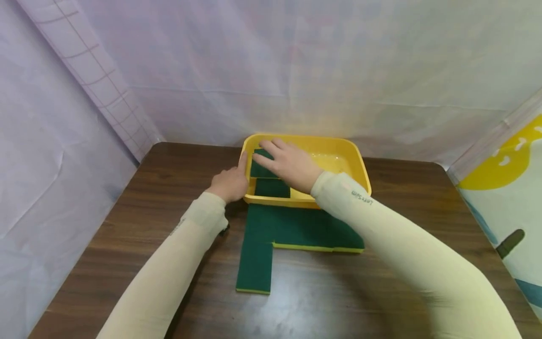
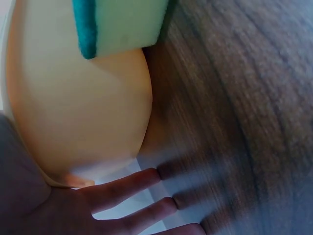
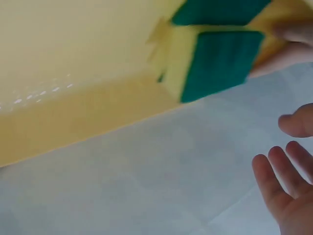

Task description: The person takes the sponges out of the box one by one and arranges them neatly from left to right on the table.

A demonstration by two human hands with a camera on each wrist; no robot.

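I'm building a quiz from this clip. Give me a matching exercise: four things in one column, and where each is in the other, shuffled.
Things:
1. left hand
2. right hand
3. yellow tub
4. sponges on the table

Places:
A. lying flat, green side up, in front of the tub
B. at the tub's left outer wall
C. at the far middle of the wooden table
D. flat over the green sponges in the tub

Pairs: 1-B, 2-D, 3-C, 4-A
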